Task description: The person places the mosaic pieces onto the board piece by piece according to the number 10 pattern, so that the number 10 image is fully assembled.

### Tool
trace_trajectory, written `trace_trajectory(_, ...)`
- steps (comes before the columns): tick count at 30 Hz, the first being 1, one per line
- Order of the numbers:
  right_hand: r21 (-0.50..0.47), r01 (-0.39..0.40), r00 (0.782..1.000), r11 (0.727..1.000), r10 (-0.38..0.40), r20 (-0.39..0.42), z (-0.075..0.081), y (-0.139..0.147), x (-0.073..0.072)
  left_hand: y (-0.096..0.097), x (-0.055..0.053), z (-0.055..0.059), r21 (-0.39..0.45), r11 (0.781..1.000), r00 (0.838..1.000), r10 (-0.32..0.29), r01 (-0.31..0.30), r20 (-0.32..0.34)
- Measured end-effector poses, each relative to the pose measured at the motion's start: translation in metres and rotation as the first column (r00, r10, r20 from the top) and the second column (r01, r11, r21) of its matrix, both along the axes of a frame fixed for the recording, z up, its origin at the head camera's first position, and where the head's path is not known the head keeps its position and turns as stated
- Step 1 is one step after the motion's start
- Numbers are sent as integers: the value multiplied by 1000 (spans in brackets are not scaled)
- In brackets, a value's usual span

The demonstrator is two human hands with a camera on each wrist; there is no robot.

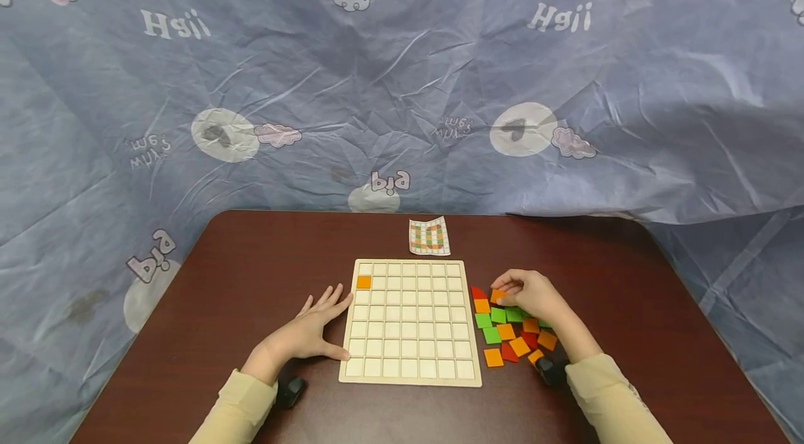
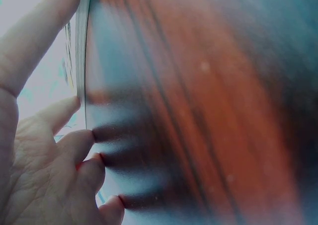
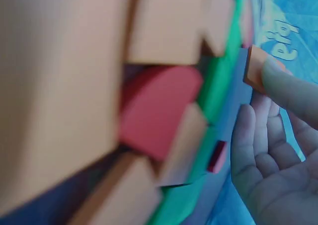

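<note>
A cream grid board lies on the table, with one orange square tile in its left column, second row from the top. My left hand rests at the board's left edge, fingers spread and the thumb touching near the lower left corner. My right hand is over the far side of the tile pile and pinches an orange tile between thumb and fingers. Around and below it lie loose green tiles, orange tiles and red pieces, some partly hidden by the hand and wrist.
A small paper pattern card with coloured squares lies beyond the board. The dark brown table ends at a blue printed cloth hanging behind it. Black wrist devices are on both wrists.
</note>
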State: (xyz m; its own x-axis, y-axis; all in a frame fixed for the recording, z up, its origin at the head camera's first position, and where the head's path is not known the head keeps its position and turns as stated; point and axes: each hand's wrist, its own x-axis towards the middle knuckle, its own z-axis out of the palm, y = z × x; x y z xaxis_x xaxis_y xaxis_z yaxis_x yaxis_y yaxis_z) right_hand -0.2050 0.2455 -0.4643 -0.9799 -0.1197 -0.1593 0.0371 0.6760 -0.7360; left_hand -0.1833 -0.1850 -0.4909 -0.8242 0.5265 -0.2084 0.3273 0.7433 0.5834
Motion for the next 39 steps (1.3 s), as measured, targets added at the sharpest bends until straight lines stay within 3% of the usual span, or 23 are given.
trace_trajectory(8, -206, 49, 999, 977, -44, 28, 12, -18, -10, 0, -1, -2, -3, 1000, 1000, 0, 0, 7)
trace_trajectory(21, -364, 33, 998, 931, -11, 63, 20, -98, -29, 1, 0, 1, -7, 1000, 1000, 8, -8, 1)
trace_trajectory(31, -369, -34, 998, 929, 52, 40, 10, -153, -38, 1, 0, -1, -13, 1000, 1000, 15, -14, 7)
trace_trajectory(39, -249, -40, 999, 968, 36, -23, 2, -180, -44, 1, -1, -1, -11, 1000, 1000, 22, -22, 9)
